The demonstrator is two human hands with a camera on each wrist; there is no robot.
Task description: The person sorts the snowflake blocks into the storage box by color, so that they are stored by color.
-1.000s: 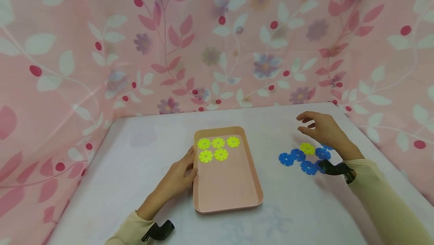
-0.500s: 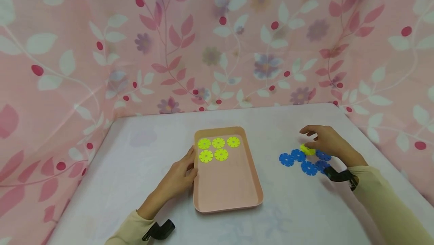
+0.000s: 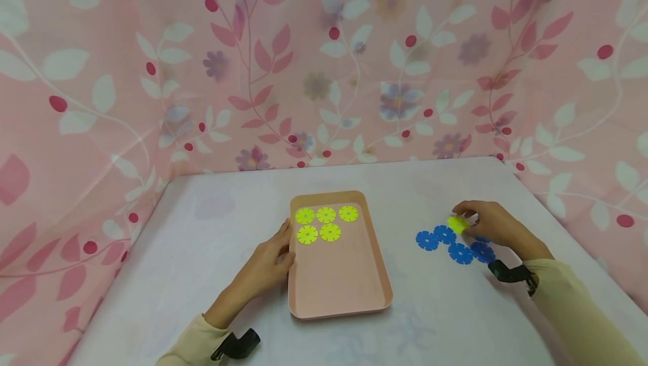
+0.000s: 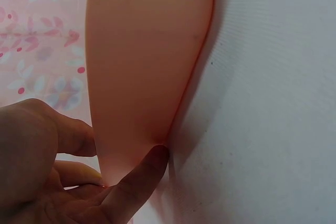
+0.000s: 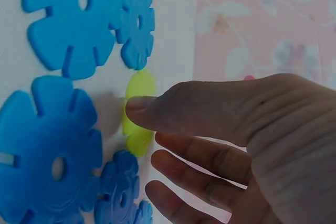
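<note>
My left hand (image 3: pixel 265 265) holds the pink tray (image 3: pixel 344 281) at its left side. In the left wrist view the thumb crosses the rim and a fingertip presses low on the tray's outer wall (image 4: pixel 147 51). Several yellow notched discs (image 3: pixel 330 232) lie in the tray's far part, in two rows. My right hand (image 3: pixel 498 225) pinches another yellow disc (image 3: pixel 458 225), which is among blue notched discs (image 3: pixel 460 253) on the table. In the right wrist view the thumb lies over that yellow disc (image 5: pixel 140 85), and the hand partly hides a blue one.
The blue discs lie loosely around the right hand, some touching or overlapping. A white cloth covers the table (image 3: pixel 202 253). Behind it and at both sides hangs a pink floral curtain (image 3: pixel 314 62). Black wrist cameras (image 3: pixel 508 271) stick out below the hands.
My right hand has come down and toward me onto the yellow disc among the blue ones. The left hand, the tray and the discs in it have stayed put.
</note>
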